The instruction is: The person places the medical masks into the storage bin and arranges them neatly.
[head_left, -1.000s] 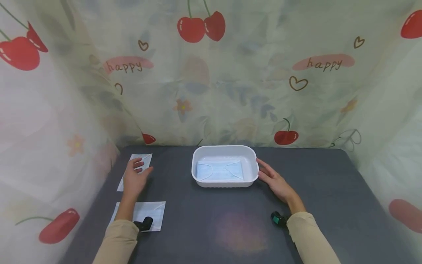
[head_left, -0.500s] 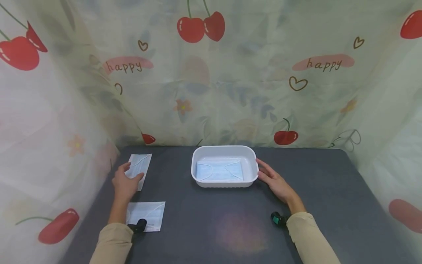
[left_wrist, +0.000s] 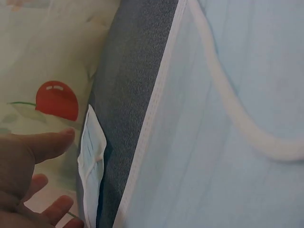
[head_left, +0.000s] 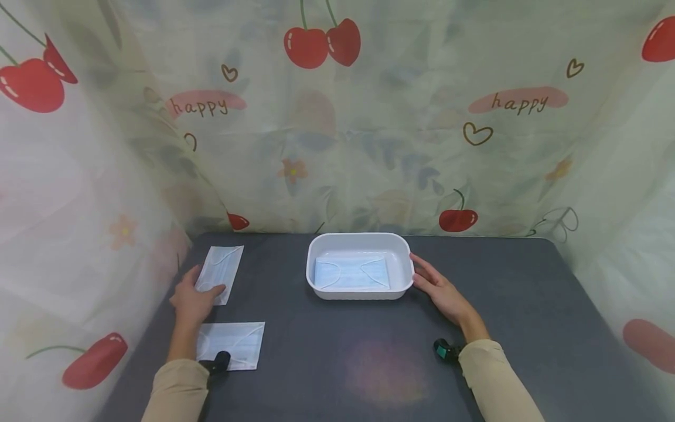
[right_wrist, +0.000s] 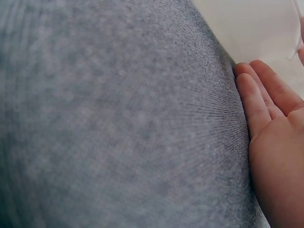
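My left hand [head_left: 191, 298] is over the left edge of the far face mask [head_left: 224, 269], thumb spread from the fingers. In the left wrist view the thumb [left_wrist: 54, 145] points toward that mask [left_wrist: 92, 161], with a visible gap. A second face mask [head_left: 237, 343] lies nearer, partly under my left wrist; it fills the right of the left wrist view. At the table's back middle stands a white plastic basin [head_left: 361, 295] with a light blue face mask [head_left: 350, 273] flat inside. The fairly straight fingers of my right hand [head_left: 445, 296] touch the basin's right side.
The dark grey table [head_left: 327, 363] has a cherry-patterned curtain [head_left: 369, 146] behind it and along both sides. The left curtain stands close beside my left hand. A black wrist camera [head_left: 445, 350] is worn on my right wrist, another on the left.
My left hand has moved left and a little nearer, from above the far mask to its left edge, uncovering more of it. The right hand, basin and masks have stayed put.
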`<state>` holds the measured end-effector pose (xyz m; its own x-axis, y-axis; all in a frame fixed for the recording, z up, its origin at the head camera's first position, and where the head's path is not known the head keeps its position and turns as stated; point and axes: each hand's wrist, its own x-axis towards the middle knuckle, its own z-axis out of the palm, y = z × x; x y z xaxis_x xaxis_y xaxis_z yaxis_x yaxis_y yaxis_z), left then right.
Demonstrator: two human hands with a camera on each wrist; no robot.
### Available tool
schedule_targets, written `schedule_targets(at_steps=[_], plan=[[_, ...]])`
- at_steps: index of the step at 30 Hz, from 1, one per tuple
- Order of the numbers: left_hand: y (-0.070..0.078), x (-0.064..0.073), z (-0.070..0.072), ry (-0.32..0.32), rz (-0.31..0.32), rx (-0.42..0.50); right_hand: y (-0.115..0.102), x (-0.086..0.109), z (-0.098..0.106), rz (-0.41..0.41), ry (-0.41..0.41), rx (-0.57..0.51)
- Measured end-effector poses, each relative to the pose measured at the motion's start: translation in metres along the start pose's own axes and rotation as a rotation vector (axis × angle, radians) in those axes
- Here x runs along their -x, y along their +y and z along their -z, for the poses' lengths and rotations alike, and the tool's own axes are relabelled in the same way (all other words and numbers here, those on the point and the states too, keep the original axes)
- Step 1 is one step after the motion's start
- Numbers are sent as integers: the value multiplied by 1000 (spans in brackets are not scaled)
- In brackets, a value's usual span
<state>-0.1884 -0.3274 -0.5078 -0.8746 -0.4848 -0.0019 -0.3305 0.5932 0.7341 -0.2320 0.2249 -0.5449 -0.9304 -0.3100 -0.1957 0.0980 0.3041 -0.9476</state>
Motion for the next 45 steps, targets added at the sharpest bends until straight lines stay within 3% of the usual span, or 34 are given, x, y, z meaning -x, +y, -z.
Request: schedule_targets(at_steps=[10, 17, 21, 26, 34, 39, 45], plan=[[-7, -2, 5, -50, 106, -110, 1, 0, 1, 12, -7, 1], [-11, 0, 5, -49, 84, -138, 1, 0, 1, 19, -11, -6], [-11, -2, 6, -45, 63, -125, 2, 1, 1, 21, -11, -2], [-13, -5, 6, -76, 96, -89, 2, 1, 1, 15, -12, 5], [-15, -6, 7, -112, 80, -132, 0, 0, 2, 2, -8, 11], [-13, -5, 7, -113, 114, -127, -1, 1, 1, -3, -13, 6], [-12, -5, 7, -79, 136, -22, 1, 0, 1, 0, -15, -3]])
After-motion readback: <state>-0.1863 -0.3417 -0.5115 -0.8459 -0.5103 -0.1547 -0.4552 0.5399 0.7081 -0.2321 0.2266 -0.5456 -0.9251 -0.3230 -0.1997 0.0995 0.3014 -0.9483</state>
